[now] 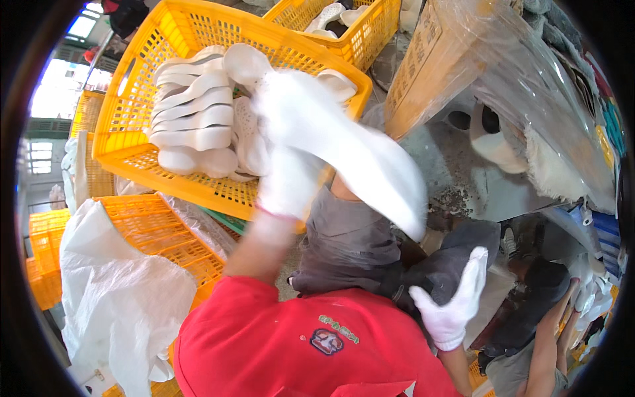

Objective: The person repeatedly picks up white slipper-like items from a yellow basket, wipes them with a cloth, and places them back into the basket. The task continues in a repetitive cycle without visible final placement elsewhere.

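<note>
My left hand [289, 180], in a white glove, grips a white shoe sole [350, 142] that is smeared by motion and partly hides the fingers. It is held slantwise over the near right rim of a yellow plastic crate [178, 192]. Inside that crate stand several white soles [195, 109] packed in a row, and more lie loose beside them. Away to the lower right, my right hand [456, 301], also gloved in white, is open with thumb and fingers apart and nothing in it. It is above my dark-clad leg.
Behind stands a second yellow crate [370, 33] with white soles. A plastic-wrapped cardboard box [423, 66] leans at the upper right, by a grey surface [456, 178] holding another sole [493, 142]. White sheeting [119, 284] drapes near orange crates [155, 221]. A co-worker's arm [546, 344] shows lower right.
</note>
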